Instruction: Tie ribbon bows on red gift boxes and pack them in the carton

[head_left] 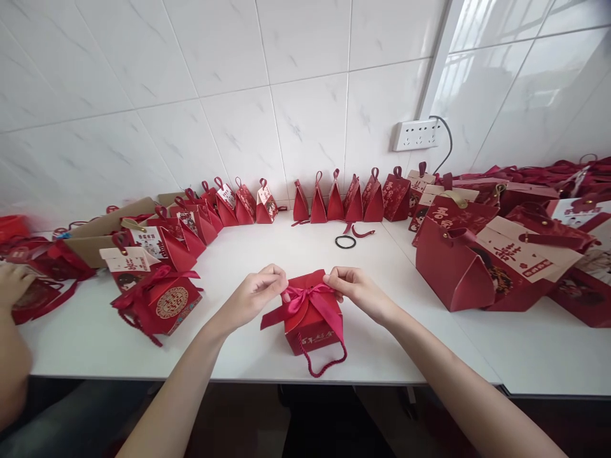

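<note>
A small red gift box (312, 340) with gold lettering stands on the white table (238, 356), near its front edge. A pink-red ribbon (324, 305) is tied in a bow on its top. My left hand (265, 287) pinches the bow's left loop, and my right hand (351, 287) pinches the right loop. One ribbon tail sticks out to the left and another hangs down the front. A twisted red cord (327, 367) droops from the box onto the table.
Small triangular boxes (319, 202) line the wall. Larger red boxes (453, 270) crowd the right; a bowed box (179, 305) sits left. A black ring (345, 242) and ribbon scraps lie behind. Another person's hand (14, 283) is at far left. A power strip (417, 135) is on the wall.
</note>
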`<action>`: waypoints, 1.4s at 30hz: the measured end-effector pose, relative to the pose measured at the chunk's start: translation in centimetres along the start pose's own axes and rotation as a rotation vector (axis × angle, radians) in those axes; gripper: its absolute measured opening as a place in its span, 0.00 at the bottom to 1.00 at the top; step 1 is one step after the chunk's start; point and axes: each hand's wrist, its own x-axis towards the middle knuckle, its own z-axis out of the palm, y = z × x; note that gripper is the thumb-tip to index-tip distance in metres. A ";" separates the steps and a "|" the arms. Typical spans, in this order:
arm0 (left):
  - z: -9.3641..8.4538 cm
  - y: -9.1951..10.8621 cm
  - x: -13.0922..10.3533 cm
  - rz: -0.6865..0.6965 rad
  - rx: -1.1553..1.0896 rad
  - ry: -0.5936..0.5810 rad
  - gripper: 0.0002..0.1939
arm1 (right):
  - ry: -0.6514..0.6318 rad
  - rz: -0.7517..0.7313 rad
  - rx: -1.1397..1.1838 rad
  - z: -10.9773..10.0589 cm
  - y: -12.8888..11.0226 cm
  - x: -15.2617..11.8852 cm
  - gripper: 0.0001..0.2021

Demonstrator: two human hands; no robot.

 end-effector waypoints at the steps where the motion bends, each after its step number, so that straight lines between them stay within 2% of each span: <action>1: 0.1 -0.2 0.1 -0.006 -0.030 0.013 0.21 | -0.003 -0.005 0.004 0.0 0.1 0.0 0.19; 4: 0.3 -0.5 0.2 -0.064 -0.094 0.074 0.15 | -0.003 -0.008 0.005 -0.1 0.2 0.0 0.19; 7: 0.4 -0.5 0.2 -0.125 -0.180 0.107 0.14 | -0.005 -0.006 0.008 -0.1 0.2 0.0 0.19; 13: 0.5 -0.1 0.2 -0.177 -0.405 0.076 0.12 | -0.009 -0.005 0.011 -0.1 0.2 0.2 0.18; 18: 0.3 0.0 0.0 -0.141 -0.373 0.028 0.11 | -0.004 -0.001 0.006 -0.1 0.2 0.1 0.19; 22: 0.4 0.2 -0.1 -0.183 -0.296 -0.001 0.11 | -0.009 -0.006 0.006 -0.1 0.3 0.1 0.19; 28: 0.7 0.4 0.2 -0.241 -0.435 -0.048 0.12 | -0.021 -0.006 0.010 0.0 0.2 0.1 0.19; 32: 0.6 0.5 0.2 -0.252 -0.295 -0.029 0.12 | -0.024 0.008 0.004 0.0 0.0 0.0 0.20; 38: 0.9 0.5 -0.7 -0.183 0.056 0.272 0.12 | -0.008 0.015 -0.018 0.0 -0.1 -0.1 0.20; 42: 1.5 1.1 -1.3 -0.304 0.138 0.259 0.17 | -0.010 0.012 -0.015 0.1 -0.1 -0.1 0.20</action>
